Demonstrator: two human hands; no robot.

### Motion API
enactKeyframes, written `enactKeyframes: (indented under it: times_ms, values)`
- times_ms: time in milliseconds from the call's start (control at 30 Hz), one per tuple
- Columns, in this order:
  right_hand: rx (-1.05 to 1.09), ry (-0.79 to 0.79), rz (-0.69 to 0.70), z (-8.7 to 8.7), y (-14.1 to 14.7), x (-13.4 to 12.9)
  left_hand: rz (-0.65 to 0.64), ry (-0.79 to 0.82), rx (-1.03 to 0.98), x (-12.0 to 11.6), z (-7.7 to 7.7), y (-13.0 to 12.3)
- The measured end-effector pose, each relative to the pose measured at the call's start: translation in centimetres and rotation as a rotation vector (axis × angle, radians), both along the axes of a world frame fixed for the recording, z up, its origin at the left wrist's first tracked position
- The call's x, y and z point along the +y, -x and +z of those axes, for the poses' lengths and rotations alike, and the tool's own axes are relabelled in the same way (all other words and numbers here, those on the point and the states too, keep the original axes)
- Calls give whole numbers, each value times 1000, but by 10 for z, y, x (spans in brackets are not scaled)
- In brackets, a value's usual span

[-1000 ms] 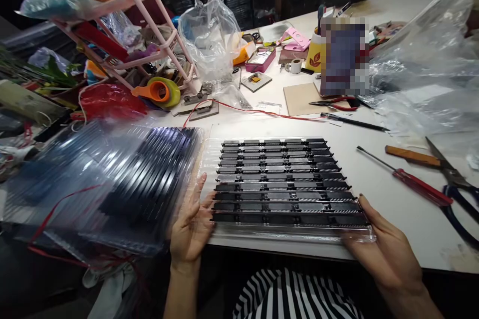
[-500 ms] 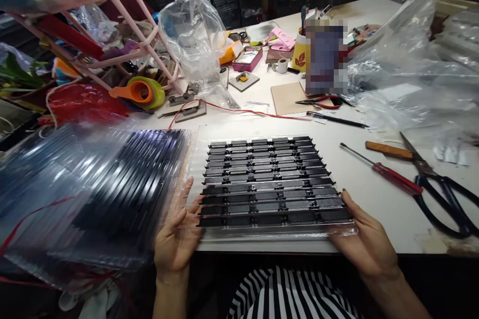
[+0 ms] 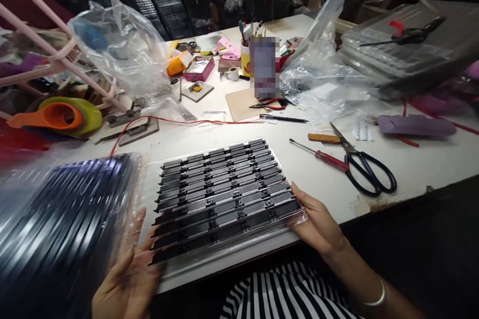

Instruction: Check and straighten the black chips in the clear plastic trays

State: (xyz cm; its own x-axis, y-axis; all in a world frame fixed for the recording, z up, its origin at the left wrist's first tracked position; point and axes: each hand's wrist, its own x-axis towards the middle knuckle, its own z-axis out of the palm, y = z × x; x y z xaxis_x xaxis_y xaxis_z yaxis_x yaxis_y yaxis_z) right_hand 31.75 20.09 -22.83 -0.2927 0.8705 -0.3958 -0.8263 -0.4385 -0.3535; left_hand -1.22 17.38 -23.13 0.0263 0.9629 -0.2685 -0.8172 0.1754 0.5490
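Note:
A clear plastic tray (image 3: 239, 245) lies at the front of the white table, slightly askew. Rows of black comb-like parts with fine pale teeth (image 3: 220, 184) fill it; their exact kind I cannot tell. My left hand (image 3: 129, 276) grips the tray's near left side, thumb up and part of the fingers seen through clear plastic. At the right edge, my right hand (image 3: 318, 219) is closed on the tray's near corner, its fingers under the rim. Left of the tray rises a stack of similar plastic trays (image 3: 75, 209) with black contents, blurred.
Right of the tray lie a red-handled screwdriver (image 3: 331, 159) and large scissors (image 3: 364, 172). Farther back are pliers (image 3: 271, 104), a black pen (image 3: 284, 118) and a brown board (image 3: 239, 104). A pink rack (image 3: 56, 60) and clear plastic bags (image 3: 123, 50) crowd the left.
The view has swung to the right, so the table's things sit farther left and more of its right side shows. Both hands stay on the tray, which now looks tilted in the picture.

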Motion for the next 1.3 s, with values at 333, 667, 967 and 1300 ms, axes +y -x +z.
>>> enactKeyframes:
  times_ms: [333, 667, 967, 1300]
  values:
    - [-61, -94, 19, 5, -7, -3, 10, -46, 35, 4, 14, -6]
    - [-57, -145, 13, -6, -5, -3, -19, -57, 71, 3, 5, 5]
    - [-27, -157, 26, 2, -2, -1, 69, 15, 3, 2, 11, -4]
    - [-61, -29, -18, 8, -12, -4, 123, 117, 116, 6, 19, -24]
